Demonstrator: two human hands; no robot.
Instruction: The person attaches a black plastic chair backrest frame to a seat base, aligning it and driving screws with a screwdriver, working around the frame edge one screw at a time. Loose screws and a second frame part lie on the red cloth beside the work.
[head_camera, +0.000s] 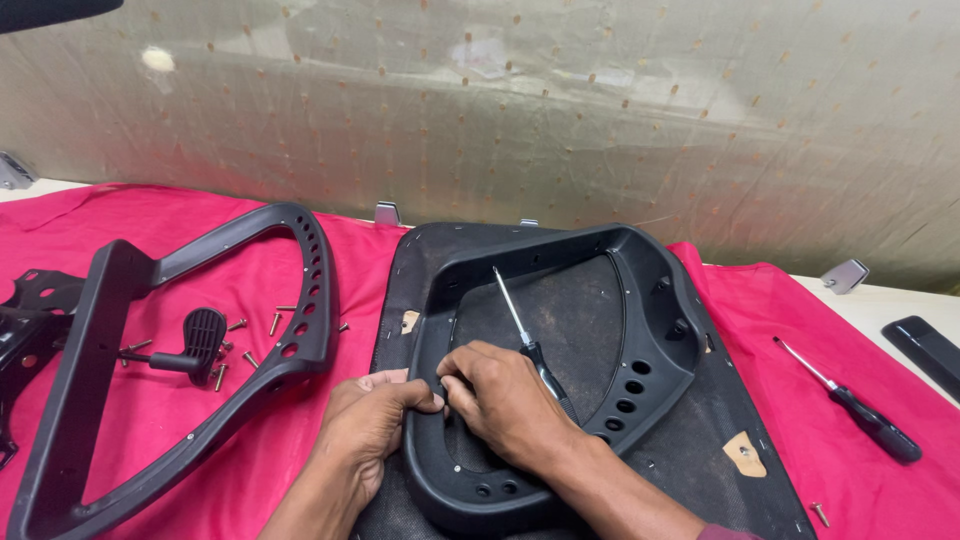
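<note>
Two hands: ours, meeting on the black chair frame.
Right hand: fingers closed around a screwdriver.
Left hand: fingers pinched at the frame's rim.

evenly lit indoor view, fairly bright, with soft light from above. the translucent plastic sheet at the back is hazy, with a pale glare patch near its upper left. shadows are soft and short under the black plastic frame and the hands. the red cloth looks vivid, slightly oversaturated. focus is sharp in the centre; edges bend slightly from the wide lens, and a dark blurred shape sits in the top left corner.
</note>
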